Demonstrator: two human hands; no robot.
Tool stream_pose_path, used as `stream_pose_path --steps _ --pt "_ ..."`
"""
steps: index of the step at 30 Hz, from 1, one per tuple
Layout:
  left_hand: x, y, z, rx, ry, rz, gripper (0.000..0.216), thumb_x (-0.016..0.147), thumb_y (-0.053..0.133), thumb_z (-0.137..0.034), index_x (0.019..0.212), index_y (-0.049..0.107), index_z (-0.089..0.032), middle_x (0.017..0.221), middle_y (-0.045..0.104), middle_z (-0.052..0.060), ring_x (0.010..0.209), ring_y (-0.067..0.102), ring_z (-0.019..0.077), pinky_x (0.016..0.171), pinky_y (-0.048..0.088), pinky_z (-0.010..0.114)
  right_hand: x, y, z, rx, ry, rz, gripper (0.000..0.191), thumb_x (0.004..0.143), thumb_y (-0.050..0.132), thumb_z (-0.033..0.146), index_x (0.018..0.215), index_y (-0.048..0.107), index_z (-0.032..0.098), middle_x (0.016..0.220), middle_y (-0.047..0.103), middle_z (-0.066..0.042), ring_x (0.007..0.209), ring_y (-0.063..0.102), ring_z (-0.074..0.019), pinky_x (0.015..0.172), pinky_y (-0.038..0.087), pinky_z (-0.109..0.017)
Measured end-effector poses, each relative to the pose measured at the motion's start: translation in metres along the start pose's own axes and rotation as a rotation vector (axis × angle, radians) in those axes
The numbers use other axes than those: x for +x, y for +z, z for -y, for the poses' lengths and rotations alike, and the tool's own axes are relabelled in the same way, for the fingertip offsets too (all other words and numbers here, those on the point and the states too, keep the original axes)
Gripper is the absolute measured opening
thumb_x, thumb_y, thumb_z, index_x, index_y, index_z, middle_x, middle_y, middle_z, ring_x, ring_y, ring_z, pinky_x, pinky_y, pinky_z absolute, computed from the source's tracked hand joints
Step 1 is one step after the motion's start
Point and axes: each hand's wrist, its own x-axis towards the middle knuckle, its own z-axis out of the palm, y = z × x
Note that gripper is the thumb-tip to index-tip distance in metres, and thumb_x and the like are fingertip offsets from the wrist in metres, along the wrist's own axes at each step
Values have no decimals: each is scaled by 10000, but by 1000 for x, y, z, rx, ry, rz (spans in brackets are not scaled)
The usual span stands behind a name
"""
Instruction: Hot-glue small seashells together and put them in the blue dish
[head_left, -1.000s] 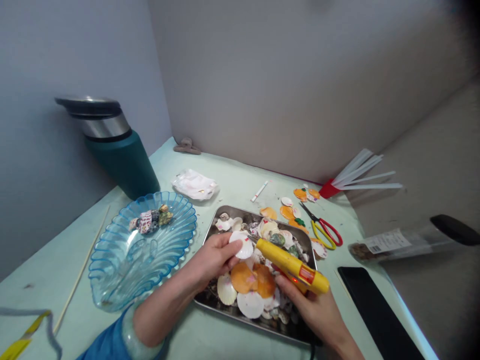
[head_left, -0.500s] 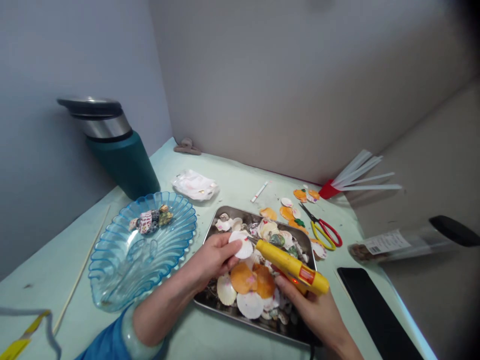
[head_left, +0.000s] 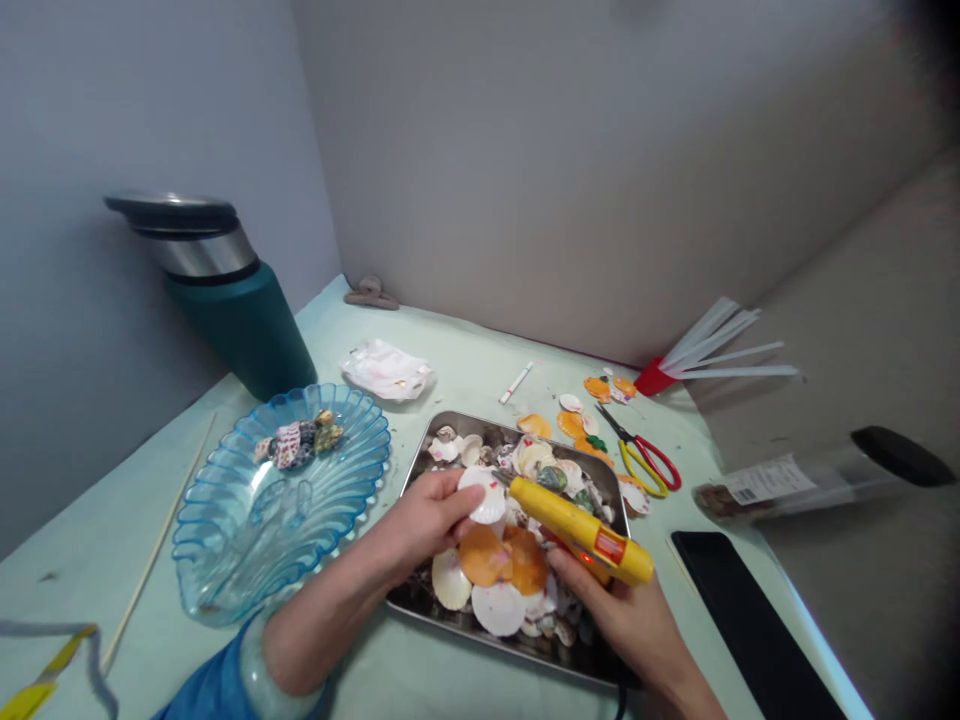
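Pinch of left fingers (head_left: 462, 503) on white shell (head_left: 487, 505), right fingers (head_left: 576, 575) closed around glue gun (head_left: 562, 516).

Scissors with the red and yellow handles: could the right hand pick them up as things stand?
Probably not: the right hand is wrapped around the yellow glue gun. Otherwise, the scissors lie close by, with nothing on top of them.

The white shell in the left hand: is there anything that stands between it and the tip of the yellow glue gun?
Nothing visible does. The yellow glue gun has its tip by the right edge of the white shell; the left hand pinches the opposite side. Other shells lie below in the tray.
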Motion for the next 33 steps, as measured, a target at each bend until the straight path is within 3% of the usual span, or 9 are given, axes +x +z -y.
stream_pose_path --steps 12,17,20,27,33 --pt "0 0 0 -47 33 -59 427 689 655 -547 632 436 -184 440 377 -92 361 183 14 388 60 213 3 3 0 48 56 -75 199 753 722 305 917 764 201 907 781 -64 816 735 -252 713 614 -323" --pt "1 -2 2 -58 41 -73 417 688 659 -531 638 436 -182 438 391 -89 344 184 4 374 49 199 10 2 7 35 139 -275 306 717 729 385 908 747 147 902 775 -101 829 723 -281 699 593 -352" --pt "2 -2 1 -84 30 -110 411 663 675 -511 641 419 -191 423 393 -90 329 185 1 370 42 189 18 -4 7 -127 117 -394 386 727 688 457 913 725 121 861 765 -115 767 711 -269 642 568 -346" --pt "1 -1 -1 -100 55 -141 392 644 683 -482 635 415 -196 408 404 -89 313 184 -2 350 54 171 54 -1 3 -453 47 -315 277 724 653 404 839 697 157 831 745 -87 777 681 -248 726 496 -336" --pt "1 -2 0 -103 100 -129 338 675 652 -452 640 439 -192 406 401 -92 308 197 7 335 72 171 74 15 5 -733 74 -290 202 775 614 357 880 669 193 773 719 -77 758 656 -258 654 399 -299"
